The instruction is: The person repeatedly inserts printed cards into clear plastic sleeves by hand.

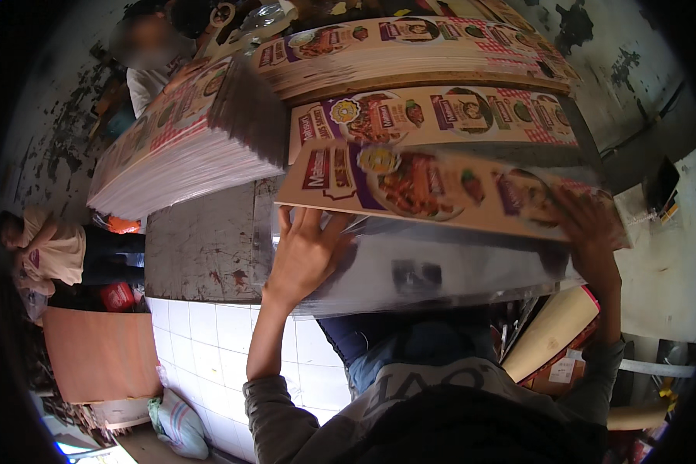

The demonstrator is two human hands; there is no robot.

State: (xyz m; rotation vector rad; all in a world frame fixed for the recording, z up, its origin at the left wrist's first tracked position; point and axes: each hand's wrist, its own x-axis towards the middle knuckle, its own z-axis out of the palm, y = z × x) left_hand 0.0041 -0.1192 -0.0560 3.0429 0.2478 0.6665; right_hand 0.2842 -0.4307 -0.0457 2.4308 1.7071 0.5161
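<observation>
A long, printed food-advert board [433, 189] is tilted up over the work table, with pictures of dishes on its face. My left hand [309, 243] holds its lower left edge, and the fingertips pass behind it. At the right end, my right hand [588, 224] grips the same board; its fingers are slightly blurred. Beneath the board, clear plastic sheeting [441, 271] lies along the near table edge and reaches past my left wrist. Just behind, another printed board [433, 116] of the same design lies flat.
A tall stack of wrapped boards [201, 166] stands at the left, and another stack [410, 58] at the back. Bare grey tabletop [201, 247] shows at left. One person [151, 73] is beyond the left stack, another [62, 247] further left. A rolled sheet [553, 332] leans at right.
</observation>
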